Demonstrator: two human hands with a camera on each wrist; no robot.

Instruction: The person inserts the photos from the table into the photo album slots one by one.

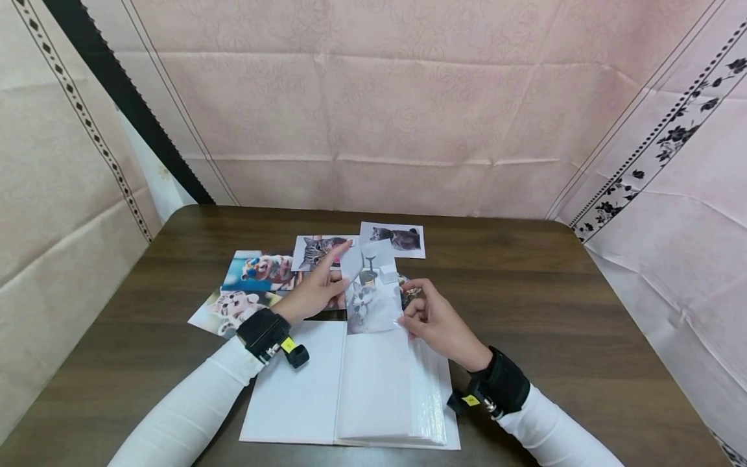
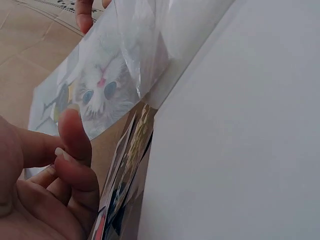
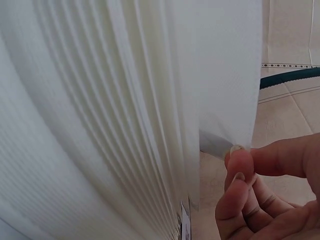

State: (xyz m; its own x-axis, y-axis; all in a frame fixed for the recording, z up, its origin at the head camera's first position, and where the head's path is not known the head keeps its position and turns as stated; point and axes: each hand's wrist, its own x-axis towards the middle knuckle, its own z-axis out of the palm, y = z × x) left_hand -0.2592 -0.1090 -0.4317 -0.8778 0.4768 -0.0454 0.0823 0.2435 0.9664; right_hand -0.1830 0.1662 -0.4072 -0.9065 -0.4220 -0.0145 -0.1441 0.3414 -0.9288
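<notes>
A photo album (image 1: 294,392) lies open on the table with a clear sleeve page (image 1: 376,383) raised at its far edge. A pale photo of a white kitten (image 1: 373,301) is partly inside that sleeve, its far part sticking out. My left hand (image 1: 315,292) pinches the photo's left edge; in the left wrist view the kitten's face (image 2: 102,90) shows beside the fingers. On the right side, my right hand (image 1: 434,321) pinches the edge of the sleeve between thumb and index finger, as the right wrist view shows at the page edge (image 3: 225,110).
Beyond the album lie several loose photos: a grey cat (image 1: 403,240), a tabby kitten (image 1: 312,250), an animal on blue (image 1: 251,269) and a white animal (image 1: 230,308). Some overlap. The wooden table (image 1: 560,324) meets a pale cloth backdrop (image 1: 408,123).
</notes>
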